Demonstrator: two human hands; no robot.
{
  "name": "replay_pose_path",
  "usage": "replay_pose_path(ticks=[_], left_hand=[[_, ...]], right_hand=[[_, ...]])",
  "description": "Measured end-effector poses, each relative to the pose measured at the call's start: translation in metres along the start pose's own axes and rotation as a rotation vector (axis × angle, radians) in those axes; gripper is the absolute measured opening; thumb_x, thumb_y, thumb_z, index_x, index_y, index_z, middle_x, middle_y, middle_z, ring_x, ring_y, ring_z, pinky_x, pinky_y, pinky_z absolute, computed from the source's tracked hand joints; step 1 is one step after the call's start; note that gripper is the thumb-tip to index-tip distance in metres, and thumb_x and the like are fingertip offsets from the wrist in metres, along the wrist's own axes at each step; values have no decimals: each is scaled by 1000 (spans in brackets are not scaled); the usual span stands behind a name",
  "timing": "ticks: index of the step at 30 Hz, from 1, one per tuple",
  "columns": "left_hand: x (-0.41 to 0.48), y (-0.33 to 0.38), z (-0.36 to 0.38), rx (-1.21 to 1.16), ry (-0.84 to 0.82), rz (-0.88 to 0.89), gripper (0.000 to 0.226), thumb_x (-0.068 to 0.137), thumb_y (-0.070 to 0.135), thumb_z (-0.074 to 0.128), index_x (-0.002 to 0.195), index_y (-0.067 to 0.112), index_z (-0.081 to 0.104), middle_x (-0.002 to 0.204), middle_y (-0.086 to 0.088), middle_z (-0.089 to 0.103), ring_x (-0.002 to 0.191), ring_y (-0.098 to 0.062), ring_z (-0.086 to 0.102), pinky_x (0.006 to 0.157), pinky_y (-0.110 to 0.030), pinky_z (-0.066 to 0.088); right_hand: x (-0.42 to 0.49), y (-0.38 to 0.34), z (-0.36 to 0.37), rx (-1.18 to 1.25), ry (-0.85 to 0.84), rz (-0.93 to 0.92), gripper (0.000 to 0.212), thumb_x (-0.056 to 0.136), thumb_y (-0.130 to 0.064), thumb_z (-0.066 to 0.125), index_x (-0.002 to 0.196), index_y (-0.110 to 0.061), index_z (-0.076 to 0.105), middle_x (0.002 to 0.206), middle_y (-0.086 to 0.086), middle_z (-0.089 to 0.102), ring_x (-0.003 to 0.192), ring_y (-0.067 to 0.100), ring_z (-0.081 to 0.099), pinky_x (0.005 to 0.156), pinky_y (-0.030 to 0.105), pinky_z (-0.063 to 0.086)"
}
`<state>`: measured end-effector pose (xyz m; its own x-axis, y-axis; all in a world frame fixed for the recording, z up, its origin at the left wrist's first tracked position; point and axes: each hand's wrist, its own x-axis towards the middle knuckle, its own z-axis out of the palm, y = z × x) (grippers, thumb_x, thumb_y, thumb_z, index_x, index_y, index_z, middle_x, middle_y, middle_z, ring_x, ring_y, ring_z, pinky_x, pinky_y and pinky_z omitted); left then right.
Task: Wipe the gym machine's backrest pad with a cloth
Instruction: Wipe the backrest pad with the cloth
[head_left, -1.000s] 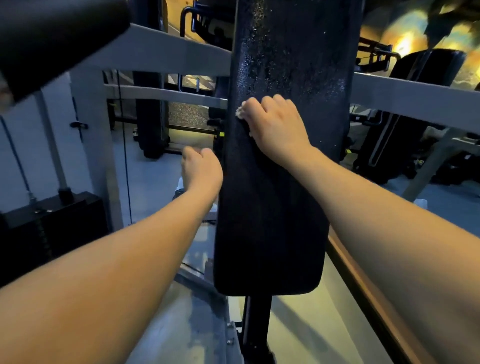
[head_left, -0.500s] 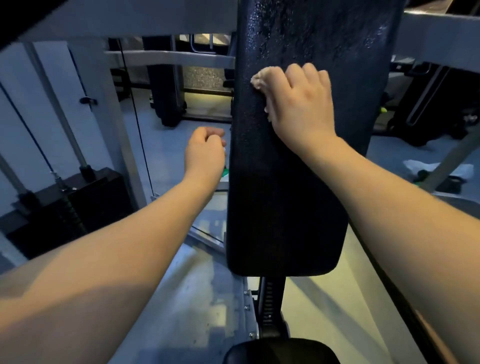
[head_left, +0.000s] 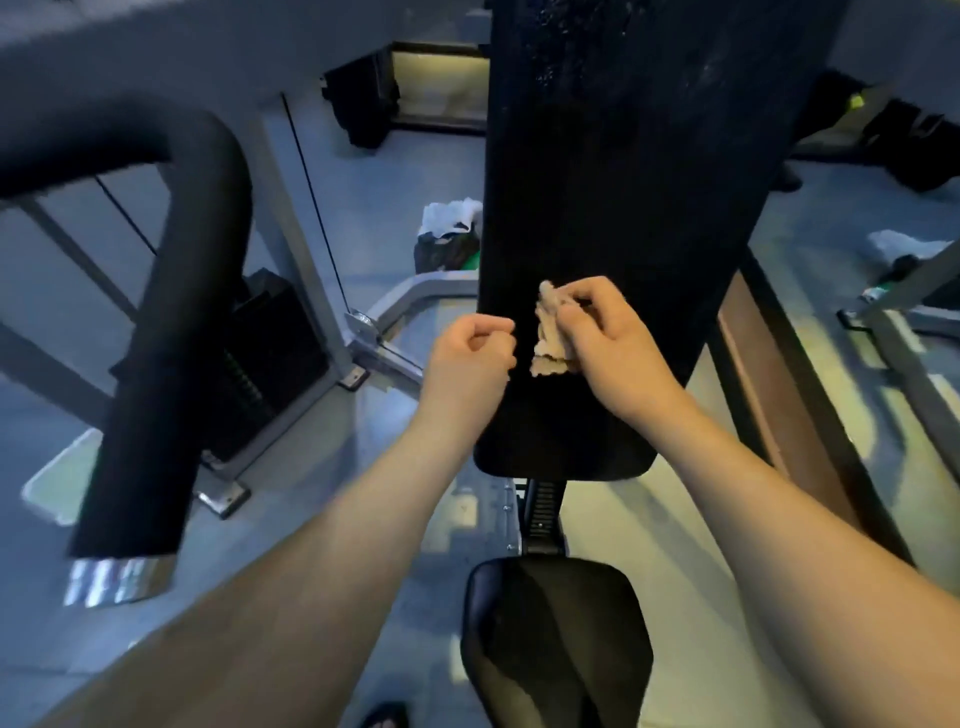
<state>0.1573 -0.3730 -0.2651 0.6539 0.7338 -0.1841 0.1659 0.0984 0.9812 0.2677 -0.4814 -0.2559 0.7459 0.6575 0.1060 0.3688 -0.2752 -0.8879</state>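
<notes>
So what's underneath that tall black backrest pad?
Under the backrest pad, a notched black post runs down toward the seat pad. Where the post joins is covered.

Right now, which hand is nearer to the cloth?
Right. The right hand pinches the cloth in front of the lower backrest pad. The left hand, fingers curled, sits just left of the cloth, a narrow gap apart, not touching it.

The right grip (head_left: 610, 345) pinches a crumpled beige cloth (head_left: 549, 340) in front of the tall black padded backrest (head_left: 623, 182); the left grip (head_left: 470, 358), curled and empty, hovers just beside.
</notes>
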Motion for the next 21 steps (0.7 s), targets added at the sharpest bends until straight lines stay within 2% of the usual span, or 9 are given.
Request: replay_pose_path(ticks=[2,4,8,11,14,16,18,19,21], left_hand=[[-25,14,-2,59,-75,-12,13,91,28,61,101,28,69,95,3,72,91,-13,68,93,-46,57],[-53,35,-5,94,-102,-11,18,93,36,64,108,29,69,99,7,73,96,-9,69,93,-44,57],[-99,84,-17,81,-149,-77,28,95,24,70,123,25,63,97,3,67,88,-10,66,81,-28,58],[-123,124,-27,236,-157,-96,15,94,25,72,108,26,68,87,7,69,81,-8,66,71,-20,55],[-142,160,-34,255,-155,-114,5,91,27,75,95,26,71,85,5,73,81,-13,69,74,-26,56],[-152,181,-35,272,-171,-110,11,89,31,77,92,24,70,83,3,71,74,-12,65,68,-27,55],[-162,201,-37,298,-204,-95,20,89,36,77,89,18,68,75,4,65,64,-5,57,58,-20,47],[-165,211,-37,282,-226,-94,23,90,37,76,88,16,66,71,6,63,61,-2,57,56,-18,46],[-169,224,-38,192,-279,-99,20,93,34,72,87,17,65,71,6,66,66,-4,64,64,-26,56]], right_hand=[[-11,-19,-7,184,-16,176,25,95,-51,62,94,-27,55,82,-4,66,75,13,61,69,41,49],[-27,-40,-15,254,-59,269,22,100,-41,64,92,-23,54,84,0,67,77,13,62,71,37,49],[-66,-85,-38,370,-112,375,16,103,-28,63,91,-18,62,87,3,70,80,13,69,69,26,55],[-90,-124,-62,371,-117,457,17,104,-27,62,96,-13,66,92,9,70,83,16,69,71,26,56],[-106,-158,-84,325,-37,507,22,102,-33,64,93,-13,65,89,7,67,85,20,65,75,31,57],[-115,-177,-98,308,6,533,24,101,-36,65,88,-16,64,88,7,68,88,28,68,80,40,60],[-121,-192,-109,311,45,532,24,101,-36,65,87,-18,64,90,9,70,92,34,70,84,47,60],[-123,-198,-113,311,61,520,23,102,-35,64,88,-17,64,90,8,69,91,32,70,83,45,60],[-125,-206,-117,304,72,499,22,102,-35,64,90,-17,63,90,6,66,86,21,65,74,34,58]])
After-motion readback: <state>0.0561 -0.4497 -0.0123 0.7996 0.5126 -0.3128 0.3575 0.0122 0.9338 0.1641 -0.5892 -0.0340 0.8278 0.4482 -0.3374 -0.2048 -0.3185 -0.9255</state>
